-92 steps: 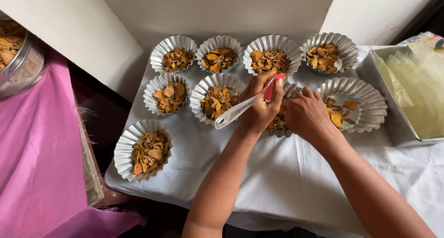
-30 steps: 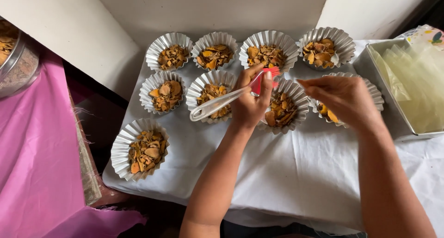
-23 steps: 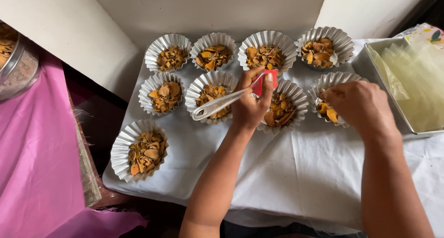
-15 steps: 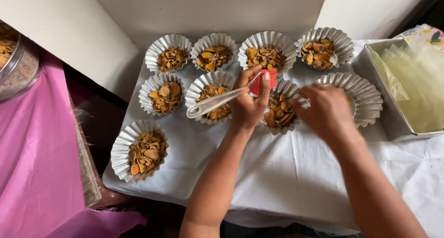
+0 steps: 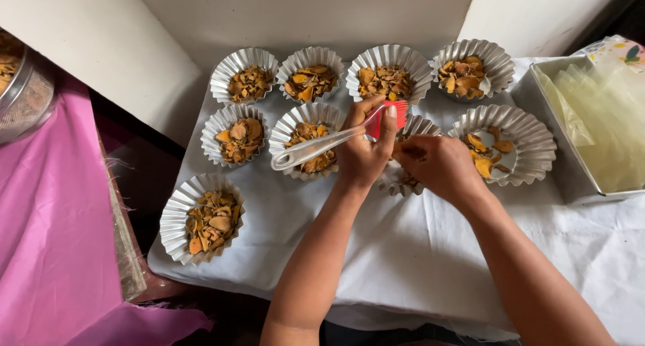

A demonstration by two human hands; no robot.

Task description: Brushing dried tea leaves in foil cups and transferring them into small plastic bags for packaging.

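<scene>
In the head view we are looking down at a white cloth [image 5: 416, 252] spread over the table, where nine fluted foil cups are standing in loose rows, each holding orange and brown dried chips. Our left hand [image 5: 363, 151] is curling closed around a pastry brush [image 5: 336, 141], gripping it near its red bristles, while the pale handle is pointing left and lying over the middle cup [image 5: 299, 121] of the second row. Our right hand [image 5: 437, 164] is sitting just to the right of the left one, with fingers bent down and pinching at the contents of a half-hidden cup [image 5: 420, 125]; we cannot tell whether anything is caught between the fingertips. Just right of that hand, a wider cup [image 5: 531, 134] is showing only a few chips and much bare foil. At the far right a metal tray [image 5: 557, 164] is holding clear plastic sheets. At the near left a lone filled cup [image 5: 178, 218] is standing apart, beside a pink cloth [image 5: 47, 238].
</scene>
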